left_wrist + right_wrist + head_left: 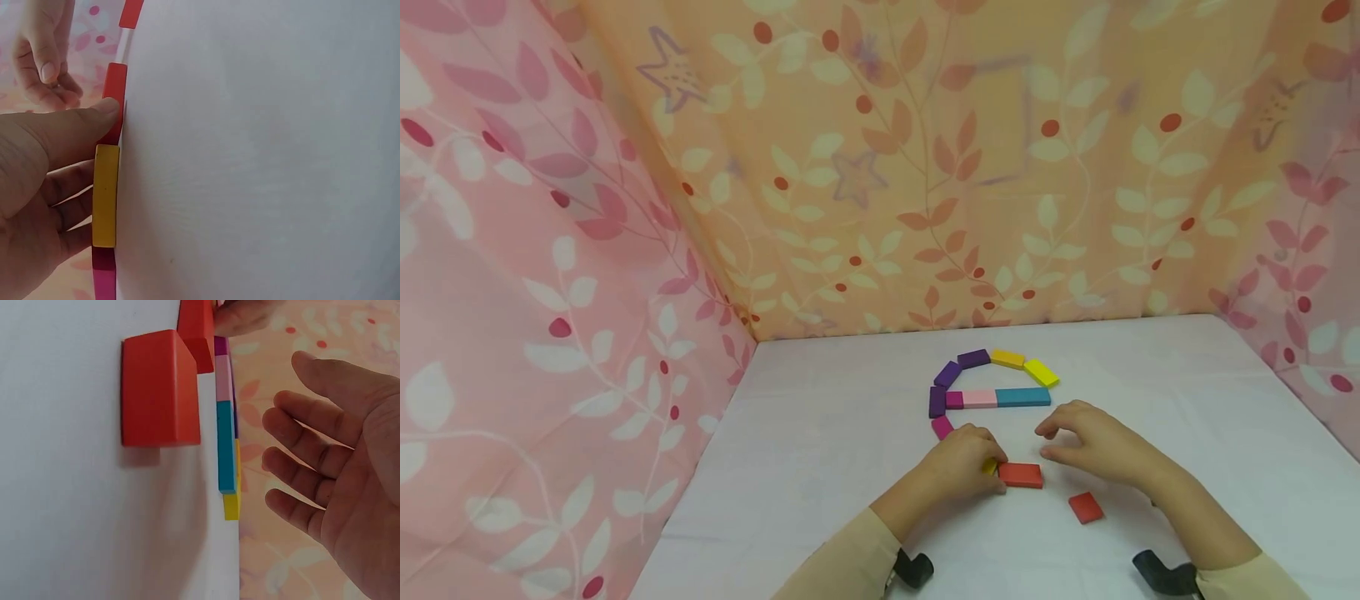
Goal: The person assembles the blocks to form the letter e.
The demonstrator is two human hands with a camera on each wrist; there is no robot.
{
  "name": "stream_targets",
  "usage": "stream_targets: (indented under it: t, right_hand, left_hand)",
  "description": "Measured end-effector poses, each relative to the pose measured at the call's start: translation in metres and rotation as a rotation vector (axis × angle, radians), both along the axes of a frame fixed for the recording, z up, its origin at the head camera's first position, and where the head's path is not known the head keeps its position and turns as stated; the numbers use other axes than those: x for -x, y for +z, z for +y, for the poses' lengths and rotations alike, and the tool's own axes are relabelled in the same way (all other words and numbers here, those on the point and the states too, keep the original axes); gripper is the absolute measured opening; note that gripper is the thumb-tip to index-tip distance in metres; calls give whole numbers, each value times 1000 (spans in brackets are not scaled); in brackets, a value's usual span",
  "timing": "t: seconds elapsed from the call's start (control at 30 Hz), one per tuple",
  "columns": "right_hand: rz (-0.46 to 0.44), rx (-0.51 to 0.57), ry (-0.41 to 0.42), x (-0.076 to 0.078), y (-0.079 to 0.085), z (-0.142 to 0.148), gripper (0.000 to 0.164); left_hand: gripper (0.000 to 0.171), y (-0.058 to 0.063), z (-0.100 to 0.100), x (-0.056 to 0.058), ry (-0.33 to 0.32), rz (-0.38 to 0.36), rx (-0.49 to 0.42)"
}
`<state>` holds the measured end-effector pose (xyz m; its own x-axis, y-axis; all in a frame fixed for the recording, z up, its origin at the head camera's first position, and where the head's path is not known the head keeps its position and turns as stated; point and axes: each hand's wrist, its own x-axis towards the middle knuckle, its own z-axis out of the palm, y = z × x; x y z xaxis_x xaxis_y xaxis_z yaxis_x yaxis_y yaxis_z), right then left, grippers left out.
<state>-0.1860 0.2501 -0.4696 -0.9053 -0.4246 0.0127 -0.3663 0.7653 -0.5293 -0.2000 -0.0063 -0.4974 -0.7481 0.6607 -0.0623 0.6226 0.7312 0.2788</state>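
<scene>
Thumb and fingers of my left hand (957,463) pinch the left end of a red rectangular block (1021,476) on the white table. Against that block's left end lies a yellow block (105,197), mostly behind the hand in the head view, followed by a magenta block (942,427). My right hand (1097,442) hovers to the right with fingers loosely bent and nothing in them. Below it, a second red block (1086,507) lies apart at a slant. A curve of purple blocks (948,374) and yellow blocks (1042,373) arches over a straight row ending in a blue block (1023,397).
The row's other pieces are a pink block (980,399) and a small magenta block (954,400). Patterned cloth (880,167) hangs behind the white table (820,417) and along both sides. Black wrist devices (1163,573) sit at the sleeves.
</scene>
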Motion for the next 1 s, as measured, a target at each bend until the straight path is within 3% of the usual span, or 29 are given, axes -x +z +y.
stream_targets:
  t: [0.33,0.7,1.0]
  right_hand:
    - [40,-10,-22,-16,12,20,28]
    - [98,-29,-33,-30,12,41,25]
    - [95,1,101,-41,4,47,27]
  left_hand:
    - [35,0,-1,2,-30,-11,15]
    - [36,1,-5,5,-72,-8,-9]
    - [35,3,-5,6,-58,-34,-2]
